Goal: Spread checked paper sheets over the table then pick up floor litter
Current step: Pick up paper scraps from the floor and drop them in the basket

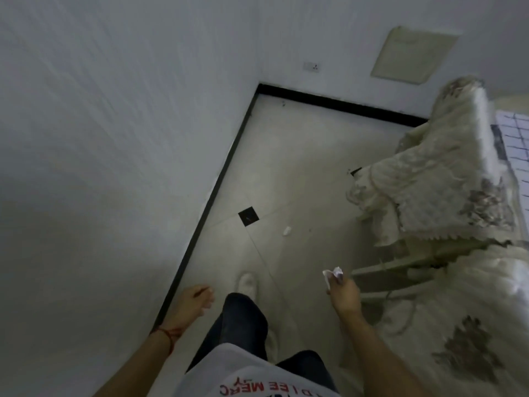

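My right hand [343,293] is closed around crumpled white paper litter [333,275], held low above the floor beside the draped table. My left hand [197,300] hangs near the wall's black skirting with its fingers loosely apart and nothing visible in it. Ahead on the pale tiles lies a small white scrap of litter [286,230]. A checked paper sheet [515,136] covers the table top at the far right edge. My shoe [246,283] steps forward between the hands.
A patterned cream cloth [440,179] hangs off the table and spreads over the floor at right. The white wall [114,138] runs close along the left, with black skirting [217,196]. A black inset tile [248,216] sits ahead. A socket [312,67] and a beige panel [412,55] are on the far wall.
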